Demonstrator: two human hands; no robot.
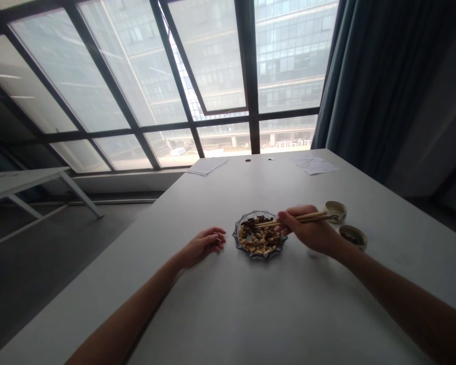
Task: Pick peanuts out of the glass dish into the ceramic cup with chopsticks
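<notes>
My right hand point(307, 230) is closed on a pair of wooden chopsticks point(313, 217). Their tips reach left into a scalloped clear glass dish point(259, 256), among dark brown strips or sticks point(251, 222). Tan pieces that look like peanuts point(261, 245) fill the near part of the same dish. Whether the tips pinch a piece is too small to tell. Left of the dish, my left hand point(201, 246) rests on the table with its fingers loosely bent and slightly apart; it holds nothing and does not touch the dish.
Two small bowls stand beyond my right wrist: a far bowl point(336, 212) and a nearer bowl point(355, 238) with dark contents. Papers lie at the far left point(207, 166) and far right point(314, 165) of the white table point(220, 314). Behind are windows and a dark curtain point(361, 96).
</notes>
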